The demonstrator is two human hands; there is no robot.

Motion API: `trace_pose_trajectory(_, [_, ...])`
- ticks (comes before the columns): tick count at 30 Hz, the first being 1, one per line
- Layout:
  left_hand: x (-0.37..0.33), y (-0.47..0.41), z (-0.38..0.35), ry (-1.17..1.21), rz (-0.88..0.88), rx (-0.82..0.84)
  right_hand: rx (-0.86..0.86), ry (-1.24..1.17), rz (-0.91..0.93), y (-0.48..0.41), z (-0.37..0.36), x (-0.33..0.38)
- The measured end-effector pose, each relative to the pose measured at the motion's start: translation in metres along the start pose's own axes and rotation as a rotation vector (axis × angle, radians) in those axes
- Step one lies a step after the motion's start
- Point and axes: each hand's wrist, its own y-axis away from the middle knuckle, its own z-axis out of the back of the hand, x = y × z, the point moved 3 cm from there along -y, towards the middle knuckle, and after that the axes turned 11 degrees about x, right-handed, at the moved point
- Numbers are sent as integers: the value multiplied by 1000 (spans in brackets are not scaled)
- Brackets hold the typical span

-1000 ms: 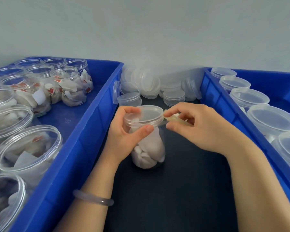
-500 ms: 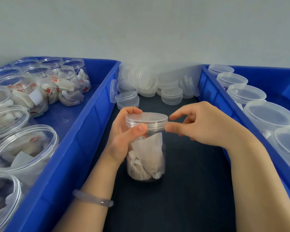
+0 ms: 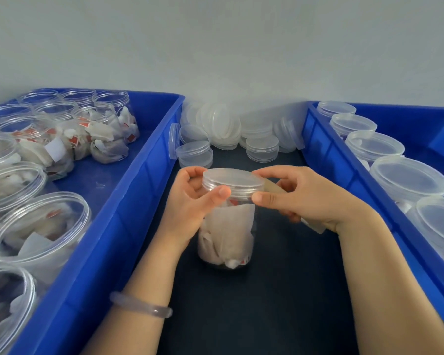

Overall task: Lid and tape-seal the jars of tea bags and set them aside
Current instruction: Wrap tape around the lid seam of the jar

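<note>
Centre frame: left hand (image 3: 190, 203) grips the neck of a clear plastic jar (image 3: 226, 231), probably light and slippery; right hand (image 3: 308, 198) pinches tape (image 3: 271, 186) at the lid (image 3: 232, 179).

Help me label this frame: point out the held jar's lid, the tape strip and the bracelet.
lid (image 3: 232, 178), head view, centre of its flat top.
tape strip (image 3: 272, 187), head view, stretch just right of the lid.
bracelet (image 3: 141, 304), head view, its band across the left wrist.

bare forearms, one bangle (image 3: 141, 304)
smooth, translucent, pale, on the wrist of the left hand (image 3: 187, 203); short plain thumbnails there and on the right hand (image 3: 308, 198).
</note>
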Motion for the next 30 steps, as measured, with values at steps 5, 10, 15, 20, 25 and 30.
trace_pose_trajectory(5, [2, 0, -11, -236, 6, -28, -127, 62, 44, -7, -7, 6])
trace_pose_trajectory(10, [4, 0, -6, -227, -19, -132, -38, 82, 47, -1, -7, 11])
trace_pose_trajectory(15, [3, -1, 2, -151, -20, -89, -97, 158, 31, 4, -1, 14])
trace_pose_trajectory(20, [4, 1, 2, -92, 28, 9, -192, 173, -11, 0, 1, 8])
trace_pose_trajectory(25, [6, 4, 1, -27, 110, 161, -87, 76, 0, -2, -1, 3])
trace_pose_trajectory(30, [6, 8, -6, -32, 211, 299, 120, -56, -1, -2, -7, -3])
